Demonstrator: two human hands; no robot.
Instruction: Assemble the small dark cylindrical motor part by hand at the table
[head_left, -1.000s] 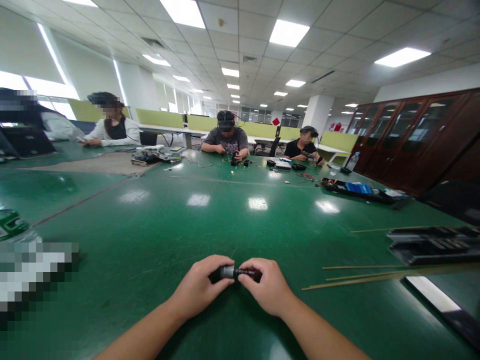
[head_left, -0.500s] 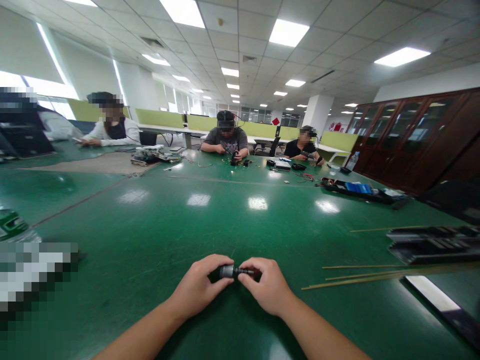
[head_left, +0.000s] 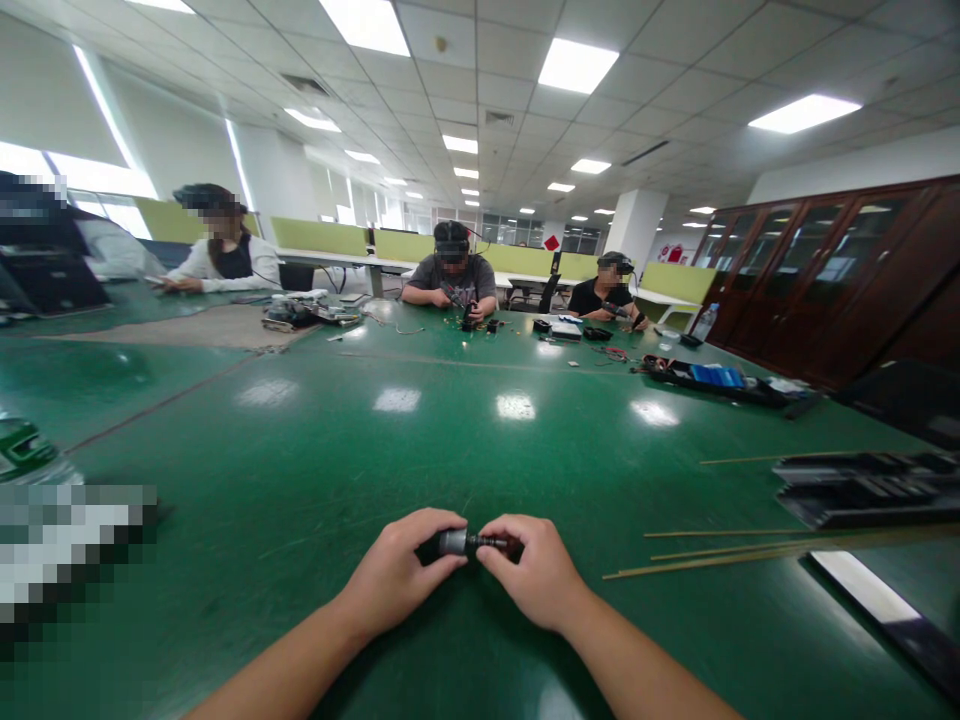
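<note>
Low in the middle of the head view, my two hands face each other just over the green table (head_left: 450, 450). Between them lies a small silver-and-black cylindrical part (head_left: 454, 543), roughly level, with a narrow ridged dark end pointing right. My left hand (head_left: 394, 570) is closed round its thick silver end, thumb below and fingers above. With thumb and fingertips my right hand (head_left: 536, 570) pinches the thin ridged end. Something dark reddish-brown shows inside the right fingers; whether it belongs to the same part, I cannot tell.
Thin brass-coloured rods (head_left: 705, 557) lie to the right, near a black slotted piece (head_left: 870, 488) and a white-and-black flat object (head_left: 870, 590). A plastic bottle (head_left: 34, 450) lies at the left edge. Across the table, several people sit working, near a black tray (head_left: 720, 380) of parts.
</note>
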